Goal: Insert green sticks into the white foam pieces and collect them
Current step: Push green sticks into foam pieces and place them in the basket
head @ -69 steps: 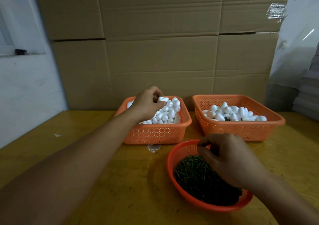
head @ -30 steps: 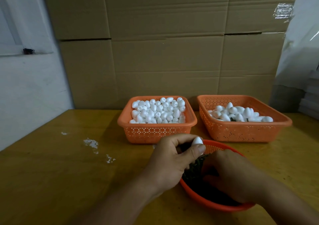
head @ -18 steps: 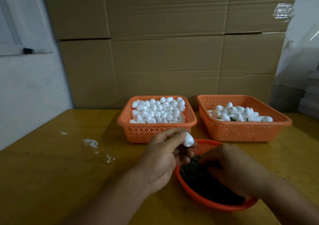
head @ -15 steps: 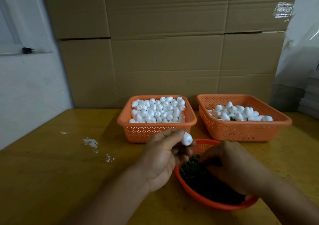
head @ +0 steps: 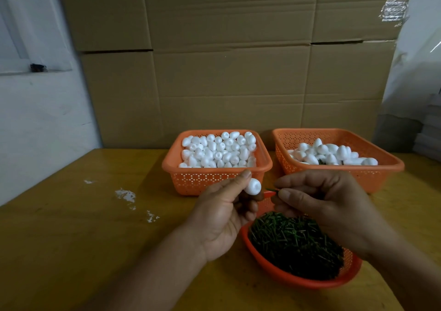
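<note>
Above the near rim of the round orange basket (head: pixel 272 272), the left hand (head: pixel 222 217) pinches a white foam piece (head: pixel 253 186) between thumb and fingers, while the right hand (head: pixel 327 205) pinches a green stick (head: pixel 272 190), its tip just short of the foam. Loose green sticks (head: pixel 293 244) fill that basket. Behind, two square orange baskets (head: pixel 214 179) (head: pixel 381 167) of foam pieces stand close side by side before a cardboard wall (head: pixel 226 72). Leftward the bench (head: pixel 71 239) lies open save for white crumbs (head: pixel 126 195).
</note>
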### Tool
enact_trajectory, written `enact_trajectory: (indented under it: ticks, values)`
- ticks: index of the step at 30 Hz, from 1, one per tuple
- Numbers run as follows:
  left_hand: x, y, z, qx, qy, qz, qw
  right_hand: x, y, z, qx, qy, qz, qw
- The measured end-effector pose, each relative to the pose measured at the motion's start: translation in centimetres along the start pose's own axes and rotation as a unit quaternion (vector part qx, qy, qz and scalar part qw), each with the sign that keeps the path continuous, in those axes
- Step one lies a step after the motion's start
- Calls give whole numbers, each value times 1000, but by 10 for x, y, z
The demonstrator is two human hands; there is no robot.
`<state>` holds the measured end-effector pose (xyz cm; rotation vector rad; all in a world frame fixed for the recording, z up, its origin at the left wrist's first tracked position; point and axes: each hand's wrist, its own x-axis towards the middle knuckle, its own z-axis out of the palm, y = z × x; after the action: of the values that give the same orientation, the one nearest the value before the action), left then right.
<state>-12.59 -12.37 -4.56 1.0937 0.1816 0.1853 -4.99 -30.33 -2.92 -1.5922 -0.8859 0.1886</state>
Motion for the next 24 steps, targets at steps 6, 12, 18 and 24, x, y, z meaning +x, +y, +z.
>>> enact_trajectory:
  ticks: [6,12,18,24]
  values:
    - [-3,0,3,4,-2,2,1000,-2,2,10,-35,-13,-16,999]
    - [-3,1,2,7,1,4,1000,-2,4,15,-46,15,-25,999]
    - [-3,0,2,9,-1,8,1000,-3,4,15,-63,24,-35,997]
    - [-3,-1,1,35,0,38,999,-5,7,19,-116,44,-69,990]
